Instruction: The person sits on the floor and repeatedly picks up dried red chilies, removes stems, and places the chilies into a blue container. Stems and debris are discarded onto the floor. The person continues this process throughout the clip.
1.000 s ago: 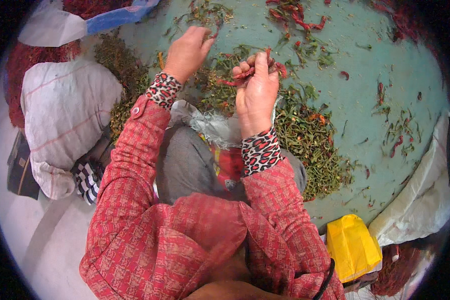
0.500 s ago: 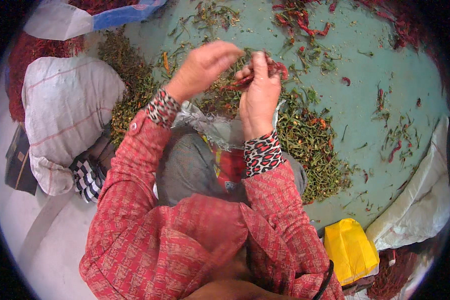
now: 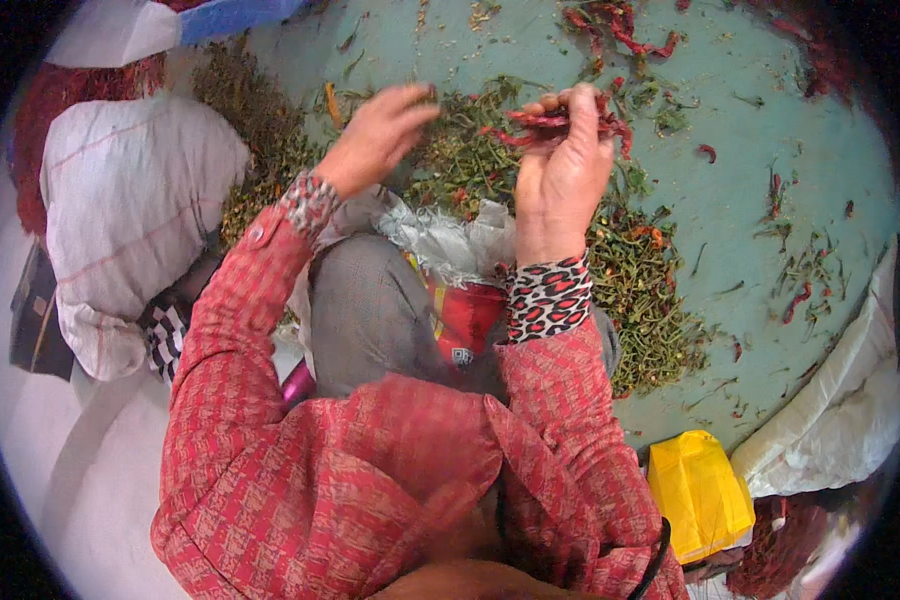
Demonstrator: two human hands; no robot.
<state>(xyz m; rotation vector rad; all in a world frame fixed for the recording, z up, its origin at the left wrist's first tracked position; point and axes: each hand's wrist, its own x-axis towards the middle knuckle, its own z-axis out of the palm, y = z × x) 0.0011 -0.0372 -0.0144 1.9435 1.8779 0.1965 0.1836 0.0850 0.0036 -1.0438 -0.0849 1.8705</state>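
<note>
My right hand is raised over the green floor and grips a small bunch of dried red chillies at its fingertips. My left hand hovers just left of it, fingers curled and close together, tips pointing toward the chillies; I cannot see anything held in it. Below both hands lies a spread of green chilli stems. A crumpled white and red sack rests against my grey-trousered knee.
A filled white sack stands at the left with red chillies behind it. A yellow bag and a white sack lie at the lower right. Loose red chillies are scattered on the green floor.
My left hand has drawn back from the stem pile farther out and come in toward my right hand. The right hand has stayed up with the chillies.
</note>
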